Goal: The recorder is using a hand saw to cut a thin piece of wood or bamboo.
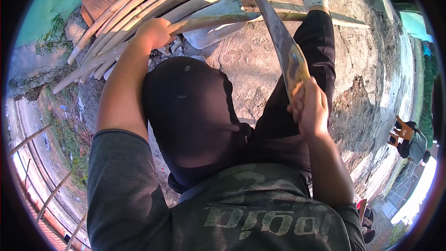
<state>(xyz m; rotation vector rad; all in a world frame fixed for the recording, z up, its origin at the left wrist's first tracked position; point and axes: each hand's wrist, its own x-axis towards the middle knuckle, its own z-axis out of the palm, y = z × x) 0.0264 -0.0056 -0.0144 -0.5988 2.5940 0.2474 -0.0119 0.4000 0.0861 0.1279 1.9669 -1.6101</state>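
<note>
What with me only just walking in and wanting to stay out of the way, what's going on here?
A person's left hand grips a bamboo pole, while the right hand holds a handsaw by its handle. In view, the blade crosses the pole; whether they touch isn't clear. More poles lie alongside.

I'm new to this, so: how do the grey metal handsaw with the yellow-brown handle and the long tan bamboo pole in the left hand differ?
The handsaw is mostly grey metal; the bamboo pole is tan. The handsaw slants steeply, while the pole runs mostly sideways. The right hand grips the handsaw; the left hand holds the pole. Both are long.
</note>
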